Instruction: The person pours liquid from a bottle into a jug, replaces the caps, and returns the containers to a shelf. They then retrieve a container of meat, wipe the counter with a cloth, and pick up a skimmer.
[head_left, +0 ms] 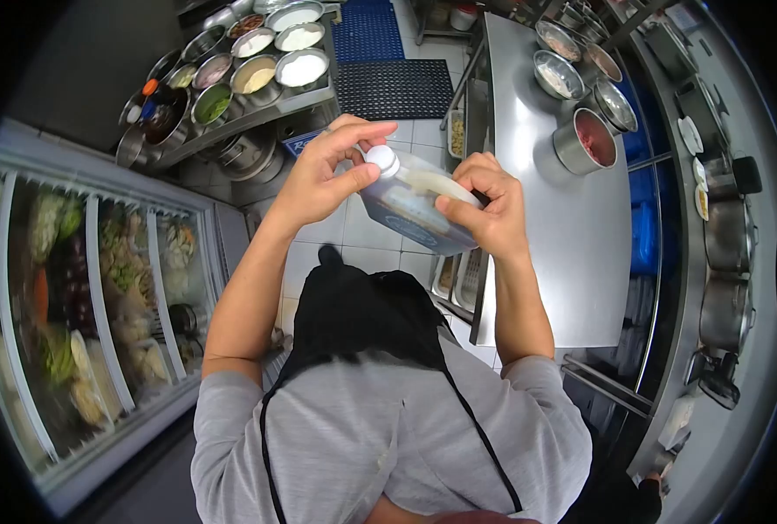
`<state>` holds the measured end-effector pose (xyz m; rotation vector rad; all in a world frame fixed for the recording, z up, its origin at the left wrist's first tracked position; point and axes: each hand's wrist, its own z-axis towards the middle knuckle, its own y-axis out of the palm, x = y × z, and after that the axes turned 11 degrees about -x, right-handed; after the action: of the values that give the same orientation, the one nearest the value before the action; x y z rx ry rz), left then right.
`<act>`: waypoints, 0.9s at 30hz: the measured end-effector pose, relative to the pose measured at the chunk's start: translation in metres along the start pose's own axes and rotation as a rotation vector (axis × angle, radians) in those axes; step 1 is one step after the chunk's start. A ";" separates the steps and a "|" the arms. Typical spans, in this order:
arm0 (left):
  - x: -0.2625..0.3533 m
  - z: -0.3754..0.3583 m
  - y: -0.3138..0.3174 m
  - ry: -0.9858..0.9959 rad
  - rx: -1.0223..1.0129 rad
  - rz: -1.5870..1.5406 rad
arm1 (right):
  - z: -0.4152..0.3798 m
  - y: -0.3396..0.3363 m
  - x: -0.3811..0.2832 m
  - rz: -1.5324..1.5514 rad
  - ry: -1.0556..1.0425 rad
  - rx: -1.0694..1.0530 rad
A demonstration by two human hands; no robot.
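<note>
The right hand (pixel 493 203) is closed on the handle of the jug (pixel 409 210), seemingly bearing its weight beside the steel table (pixel 563 253); the left hand (pixel 319 179) meets the white cap (pixel 382 161), though whether it grips, I cannot tell.

the middle of the view is lit brightly in a cool, neutral tone. a broad, pale glare is thrown back by the steel table (pixel 563 288), and small highlights are caught by the metal bowls (pixel 556 77). the space beneath the table is left in shadow. fine print on the jug label (pixel 406 229) is blurred. straight lines are bent by fisheye distortion, and the corners are lost to black.
</note>
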<state>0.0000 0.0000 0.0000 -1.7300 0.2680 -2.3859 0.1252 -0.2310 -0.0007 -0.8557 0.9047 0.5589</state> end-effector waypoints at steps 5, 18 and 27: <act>-0.055 0.058 -0.035 0.003 -0.121 0.102 | 0.036 -0.003 0.024 -0.045 0.153 0.081; -0.107 0.151 -0.112 0.177 -0.067 -0.116 | 0.128 -0.004 0.053 0.022 0.254 0.312; -0.123 0.039 -0.259 0.029 0.966 0.466 | 0.184 -0.034 0.091 0.129 0.159 0.133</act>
<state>0.0638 0.2799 -0.0365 -1.0231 -0.3862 -1.7225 0.2792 -0.0911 -0.0028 -0.7323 1.1354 0.5412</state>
